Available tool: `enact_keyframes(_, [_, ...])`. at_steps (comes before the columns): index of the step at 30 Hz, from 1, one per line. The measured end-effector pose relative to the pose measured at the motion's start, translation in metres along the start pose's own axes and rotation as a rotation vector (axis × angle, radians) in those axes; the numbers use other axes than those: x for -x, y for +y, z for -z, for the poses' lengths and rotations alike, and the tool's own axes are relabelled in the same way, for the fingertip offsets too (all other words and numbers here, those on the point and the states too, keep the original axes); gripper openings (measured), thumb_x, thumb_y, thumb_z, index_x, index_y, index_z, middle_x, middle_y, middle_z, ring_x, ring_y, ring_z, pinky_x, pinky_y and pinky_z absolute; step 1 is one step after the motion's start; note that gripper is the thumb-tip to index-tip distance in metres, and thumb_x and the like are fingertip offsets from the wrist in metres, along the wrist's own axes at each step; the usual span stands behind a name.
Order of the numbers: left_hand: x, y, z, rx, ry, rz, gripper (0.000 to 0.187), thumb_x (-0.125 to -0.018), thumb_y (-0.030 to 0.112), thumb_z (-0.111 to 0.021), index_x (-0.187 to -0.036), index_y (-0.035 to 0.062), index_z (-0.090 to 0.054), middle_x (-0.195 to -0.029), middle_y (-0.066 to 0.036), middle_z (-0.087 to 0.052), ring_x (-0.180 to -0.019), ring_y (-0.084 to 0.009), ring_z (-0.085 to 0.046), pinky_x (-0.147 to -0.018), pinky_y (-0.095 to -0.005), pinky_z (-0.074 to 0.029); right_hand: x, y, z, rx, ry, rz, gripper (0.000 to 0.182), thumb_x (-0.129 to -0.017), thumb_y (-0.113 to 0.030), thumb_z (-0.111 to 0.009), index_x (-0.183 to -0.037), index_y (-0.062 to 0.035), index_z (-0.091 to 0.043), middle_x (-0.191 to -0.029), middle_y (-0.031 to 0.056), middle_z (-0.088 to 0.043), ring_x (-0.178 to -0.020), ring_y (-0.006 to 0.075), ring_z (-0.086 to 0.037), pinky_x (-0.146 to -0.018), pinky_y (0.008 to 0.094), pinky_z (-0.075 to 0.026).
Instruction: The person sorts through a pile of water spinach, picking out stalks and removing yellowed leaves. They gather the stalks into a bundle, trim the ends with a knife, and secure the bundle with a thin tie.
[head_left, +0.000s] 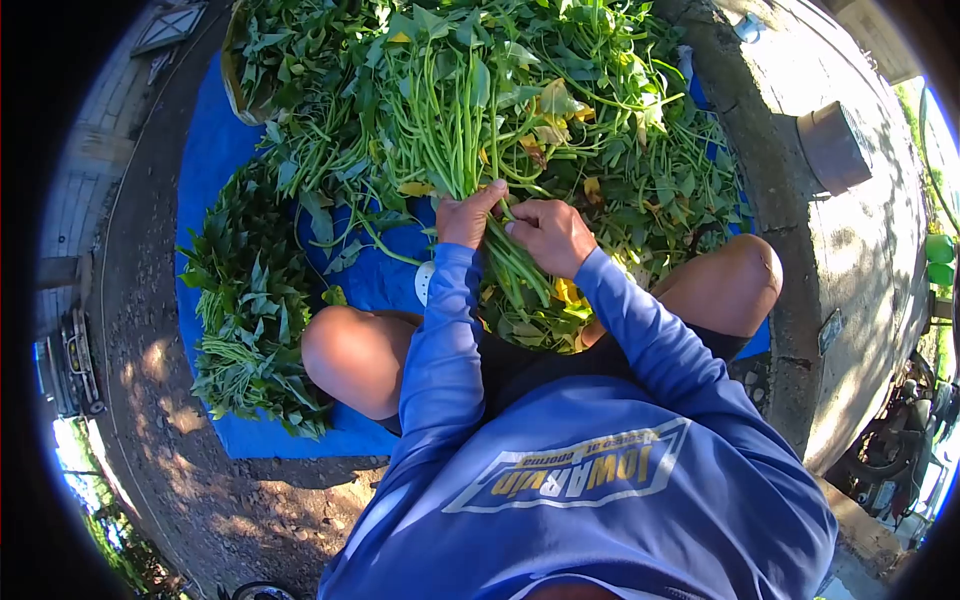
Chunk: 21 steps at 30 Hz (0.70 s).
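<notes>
My left hand [465, 215] is closed around a bunch of leafy green stems [455, 130]. The long stems and leaves fan out ahead of it, and the cut ends [518, 268] stick out below toward my lap. Against the right side of the same bunch, my right hand [552, 238] has its fingers curled in a pinch at the stems; its fingertips are partly hidden. A large heap of loose greens [330, 95], some leaves yellowed, spreads in front of both hands. More yellow and green leaves [568, 300] lie beneath them between my legs.
A blue tarp [265, 440] lies under the greens. Stacked green bundles [255, 300] sit at the left, beside my knee [358, 360]. At the right runs a concrete ledge [800, 265] with a brown cylindrical block [835, 148]. A basket rim [235, 75] shows at upper left.
</notes>
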<state>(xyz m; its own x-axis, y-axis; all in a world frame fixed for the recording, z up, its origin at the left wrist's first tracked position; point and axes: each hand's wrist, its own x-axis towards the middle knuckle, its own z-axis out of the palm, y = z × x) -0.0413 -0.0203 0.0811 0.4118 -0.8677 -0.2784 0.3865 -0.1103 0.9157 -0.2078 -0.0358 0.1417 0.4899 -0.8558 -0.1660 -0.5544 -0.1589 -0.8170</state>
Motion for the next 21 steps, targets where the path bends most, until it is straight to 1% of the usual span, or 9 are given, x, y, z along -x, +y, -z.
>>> enact_keyframes(1, [0.005,0.003,-0.005,0.043,0.052,-0.008,0.030,-0.088,0.025,-0.087,-0.100,0.0004,-0.076,-0.079,-0.005,-0.072,-0.069,-0.0145,-0.066,-0.059,-0.0303,-0.053,0.000,0.006,-0.001,-0.059,0.020,-0.032,0.036,-0.093,-0.024,-0.077,-0.120,0.0005,-0.075,-0.100,0.0153,-0.078,-0.089,0.0215,-0.073,-0.083,0.0344,-0.056])
enact_keyframes(4, [0.003,-0.002,0.005,0.076,0.114,0.052,0.031,-0.091,0.027,-0.085,-0.101,0.0015,-0.073,-0.077,-0.006,-0.070,-0.064,-0.0166,-0.067,-0.056,-0.0324,-0.056,0.001,0.022,0.004,-0.438,0.227,-0.118,0.034,-0.096,-0.018,-0.076,-0.122,0.0032,-0.073,-0.101,0.0128,-0.079,-0.090,0.0178,-0.073,-0.084,0.0315,-0.057])
enact_keyframes(6, [0.000,-0.002,0.011,0.057,0.089,0.124,0.026,-0.092,0.024,-0.084,-0.094,0.0009,-0.072,-0.073,-0.006,-0.069,-0.058,-0.0177,-0.065,-0.050,-0.0331,-0.054,0.007,0.015,0.027,-0.566,0.294,-0.053,0.030,-0.096,-0.012,-0.076,-0.121,0.0054,-0.073,-0.103,0.0062,-0.077,-0.092,0.0088,-0.068,-0.084,0.0250,-0.055])
enact_keyframes(8, [0.001,-0.005,0.009,0.050,0.107,0.126,0.027,-0.092,0.025,-0.084,-0.091,0.0017,-0.071,-0.069,-0.005,-0.065,-0.052,-0.0178,-0.061,-0.049,-0.0335,-0.053,0.012,0.001,0.052,-0.391,0.315,-0.036,0.029,-0.096,-0.011,-0.076,-0.122,0.0035,-0.074,-0.103,0.0063,-0.077,-0.091,0.0094,-0.069,-0.083,0.0262,-0.056])
enact_keyframes(10, [-0.006,-0.018,0.014,0.058,0.090,0.076,0.026,-0.092,0.025,-0.084,-0.090,0.0018,-0.071,-0.068,-0.005,-0.064,-0.050,-0.0175,-0.060,-0.048,-0.0344,-0.053,0.007,-0.005,0.064,-0.329,0.366,0.061,0.029,-0.095,-0.012,-0.077,-0.120,0.0027,-0.075,-0.102,0.0076,-0.075,-0.089,0.0105,-0.068,-0.081,0.0273,-0.055])
enact_keyframes(16, [-0.008,-0.020,0.007,-0.004,0.138,0.112,0.048,-0.088,0.043,-0.087,-0.100,0.0014,-0.068,-0.072,-0.007,-0.064,-0.050,-0.0168,-0.059,-0.046,-0.0350,-0.053,-0.027,-0.020,0.059,0.103,0.373,0.174,0.029,-0.093,-0.019,-0.074,-0.116,-0.0007,-0.077,-0.101,0.0164,-0.073,-0.088,0.0299,-0.072,-0.085,0.0373,-0.056])
enact_keyframes(17, [-0.007,-0.017,0.006,-0.011,0.100,0.152,0.051,-0.089,0.049,-0.084,-0.099,0.0021,-0.067,-0.072,-0.007,-0.064,-0.050,-0.0172,-0.060,-0.048,-0.0354,-0.053,-0.031,-0.015,0.047,0.183,0.324,0.213,0.030,-0.094,-0.022,-0.071,-0.115,-0.0020,-0.078,-0.103,0.0197,-0.074,-0.093,0.0383,-0.071,-0.089,0.0439,-0.056])
enact_keyframes(20, [-0.008,-0.022,0.012,0.026,0.012,0.275,0.062,-0.091,0.064,-0.075,-0.099,0.0022,-0.071,-0.078,-0.009,-0.070,-0.066,-0.0183,-0.068,-0.062,-0.0365,-0.056,-0.022,0.010,0.005,0.216,0.020,0.213,0.028,-0.094,-0.024,-0.067,-0.113,-0.0065,-0.078,-0.106,0.0229,-0.073,-0.099,0.0422,-0.071,-0.091,0.0481,-0.055])
enact_keyframes(21, [-0.017,-0.039,0.015,0.093,0.120,0.282,0.063,-0.090,0.061,-0.078,-0.103,0.0005,-0.072,-0.082,-0.009,-0.072,-0.069,-0.0183,-0.068,-0.066,-0.0356,-0.055,-0.016,0.011,-0.006,0.202,0.014,0.176,0.028,-0.094,-0.024,-0.066,-0.115,-0.0076,-0.077,-0.104,0.0230,-0.073,-0.099,0.0429,-0.070,-0.092,0.0495,-0.055])
